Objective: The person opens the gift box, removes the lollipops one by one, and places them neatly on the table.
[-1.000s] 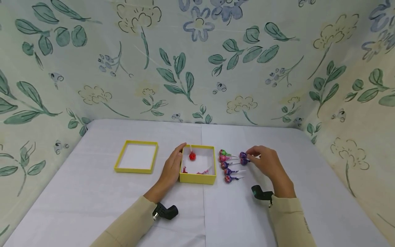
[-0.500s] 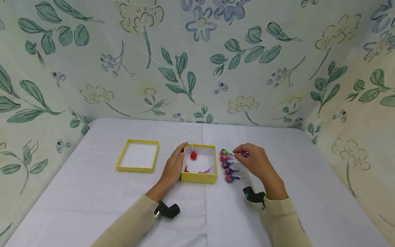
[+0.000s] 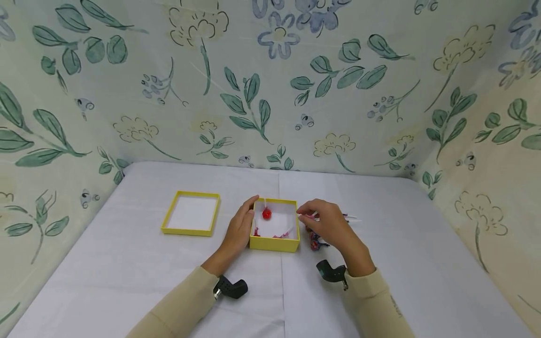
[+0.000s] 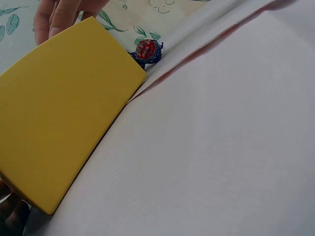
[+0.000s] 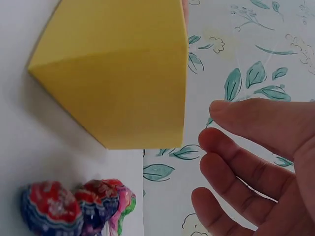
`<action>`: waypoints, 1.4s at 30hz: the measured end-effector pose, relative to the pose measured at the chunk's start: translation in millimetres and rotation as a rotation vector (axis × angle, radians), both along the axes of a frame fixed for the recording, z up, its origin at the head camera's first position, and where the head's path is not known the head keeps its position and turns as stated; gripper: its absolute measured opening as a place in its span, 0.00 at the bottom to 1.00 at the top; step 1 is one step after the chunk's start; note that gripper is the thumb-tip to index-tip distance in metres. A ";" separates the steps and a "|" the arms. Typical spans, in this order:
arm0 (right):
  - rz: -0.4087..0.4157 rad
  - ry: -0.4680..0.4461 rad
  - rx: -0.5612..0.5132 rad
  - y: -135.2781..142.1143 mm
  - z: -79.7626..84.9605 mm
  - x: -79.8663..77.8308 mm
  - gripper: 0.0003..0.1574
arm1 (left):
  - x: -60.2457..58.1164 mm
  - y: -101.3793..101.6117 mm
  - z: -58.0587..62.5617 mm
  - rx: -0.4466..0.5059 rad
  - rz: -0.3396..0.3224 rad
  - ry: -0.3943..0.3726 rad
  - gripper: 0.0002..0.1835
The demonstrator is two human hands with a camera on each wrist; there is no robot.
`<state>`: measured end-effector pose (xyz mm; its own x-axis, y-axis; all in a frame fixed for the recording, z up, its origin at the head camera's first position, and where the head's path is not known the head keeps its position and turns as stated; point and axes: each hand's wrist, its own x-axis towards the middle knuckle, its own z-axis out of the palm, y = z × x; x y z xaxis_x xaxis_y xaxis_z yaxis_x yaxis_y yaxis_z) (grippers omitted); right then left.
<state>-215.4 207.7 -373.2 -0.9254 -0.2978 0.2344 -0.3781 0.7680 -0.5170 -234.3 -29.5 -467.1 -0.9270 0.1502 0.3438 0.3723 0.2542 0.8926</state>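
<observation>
A yellow box with a white inside stands in the middle of the table. My left hand rests along its left wall, fingers stretched toward the far corner. Inside the box, a red lollipop lies near the back; red and pink wrapper tips show above the front wall. My right hand hovers at the box's right rim. In the right wrist view its thumb and bent fingers are apart, with nothing between them. Beneath that hand lie several wrapped lollipops, partly hidden by it; blue-and-red lollipop heads show beside the box.
To the left lies a shallow yellow-rimmed lid, white inside. White lollipop sticks poke out right of my right hand. A white cloth covers the table, and a floral curtain hangs behind it.
My right hand has left the purple lollipops at the right and moved left over the row to the box's right rim. The left hand stays at the box.
</observation>
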 end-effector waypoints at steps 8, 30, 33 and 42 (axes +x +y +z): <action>0.075 -0.015 -0.037 -24.8 4.0 0.3 0.10 | 2.1 -0.3 2.3 0.002 0.004 0.007 0.23; 0.324 -0.046 -0.119 -62.8 -10.2 -10.7 0.11 | 0.8 2.3 0.3 -0.011 0.035 -0.040 0.23; 0.342 -0.036 -0.132 -64.8 -12.6 -11.3 0.13 | 0.4 3.0 0.8 -0.012 0.032 -0.037 0.23; 0.391 -0.040 -0.129 -68.2 -11.2 -10.5 0.11 | 2.1 1.1 2.3 -0.018 0.036 -0.035 0.23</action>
<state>-225.9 139.4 -384.4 -0.7574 -0.5993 0.2590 -0.6063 0.4985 -0.6196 -232.2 -28.5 -464.9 -0.9432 0.1226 0.3089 0.3315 0.2826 0.9001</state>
